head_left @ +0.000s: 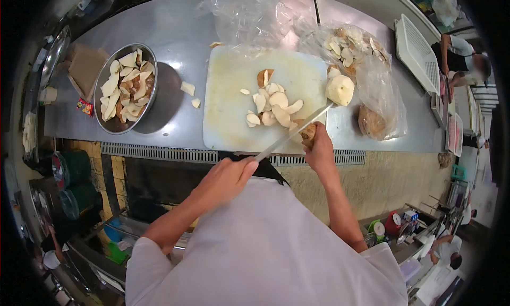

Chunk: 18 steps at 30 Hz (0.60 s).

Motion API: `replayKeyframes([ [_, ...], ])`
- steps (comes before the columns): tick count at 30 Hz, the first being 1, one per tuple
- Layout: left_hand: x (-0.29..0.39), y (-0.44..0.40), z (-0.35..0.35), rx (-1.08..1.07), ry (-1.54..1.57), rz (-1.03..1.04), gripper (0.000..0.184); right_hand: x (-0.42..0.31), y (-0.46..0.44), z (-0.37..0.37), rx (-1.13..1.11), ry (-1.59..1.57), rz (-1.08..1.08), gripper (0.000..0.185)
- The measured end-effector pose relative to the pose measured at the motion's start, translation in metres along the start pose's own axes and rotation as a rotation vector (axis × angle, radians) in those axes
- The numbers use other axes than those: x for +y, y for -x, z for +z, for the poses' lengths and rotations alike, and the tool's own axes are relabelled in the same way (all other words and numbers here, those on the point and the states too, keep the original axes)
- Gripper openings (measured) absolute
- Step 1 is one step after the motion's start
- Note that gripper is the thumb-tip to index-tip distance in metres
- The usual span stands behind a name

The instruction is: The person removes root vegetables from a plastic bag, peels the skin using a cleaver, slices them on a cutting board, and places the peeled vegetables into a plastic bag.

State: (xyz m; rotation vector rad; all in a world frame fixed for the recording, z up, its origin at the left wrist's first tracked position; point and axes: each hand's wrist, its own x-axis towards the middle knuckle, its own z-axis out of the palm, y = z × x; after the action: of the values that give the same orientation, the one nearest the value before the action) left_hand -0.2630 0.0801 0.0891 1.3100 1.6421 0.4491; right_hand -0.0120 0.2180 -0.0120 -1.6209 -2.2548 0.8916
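Observation:
My left hand [226, 181] is closed round the handle of a long knife [281, 141], whose blade slants up to the right over the cutting board. My right hand [321, 152] grips a brown-skinned jicama [307, 132] at the board's near right edge. The blade lies against the jicama's upper side, where some pale flesh shows. Thick pale peelings [276, 101] with brown skin lie heaped on the white cutting board [228, 131]. Just beyond the blade tip, a peeled jicama [340, 90] rests at the board's right edge.
A steel bowl [153, 101] of peelings stands left, with loose scraps [188, 88] beside it. Clear plastic bags [380, 88] lie right, around peelings and an unpeeled jicama [372, 120]. A white plastic basket [417, 51] sits far right. Other people [462, 54] are in the background.

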Motion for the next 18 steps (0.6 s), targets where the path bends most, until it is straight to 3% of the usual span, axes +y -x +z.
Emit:
replayKeyframes([
  [4,0.004,0.001,0.006,-0.052,-0.091,-0.079,0.042,-0.006,-0.003,-0.001,-0.039,-0.007,0.031,0.079],
  [6,0.002,-0.037,0.029,0.036,-0.088,0.066,0.041,-0.006,-0.003,0.000,-0.022,0.006,0.003,0.079],
  [9,-0.004,-0.092,0.054,0.061,-0.107,0.123,0.040,-0.002,-0.001,0.001,0.002,0.028,-0.042,0.079],
  [13,-0.016,-0.056,0.033,-0.033,0.003,0.078,0.040,0.001,-0.001,0.001,-0.002,0.034,-0.015,0.078],
  [15,-0.029,-0.040,0.041,0.202,0.105,0.205,0.043,-0.001,0.000,-0.001,0.002,0.027,-0.020,0.078],
  [18,-0.028,-0.075,0.056,0.039,0.156,0.010,0.050,-0.005,-0.006,-0.007,-0.030,0.025,-0.058,0.078],
])
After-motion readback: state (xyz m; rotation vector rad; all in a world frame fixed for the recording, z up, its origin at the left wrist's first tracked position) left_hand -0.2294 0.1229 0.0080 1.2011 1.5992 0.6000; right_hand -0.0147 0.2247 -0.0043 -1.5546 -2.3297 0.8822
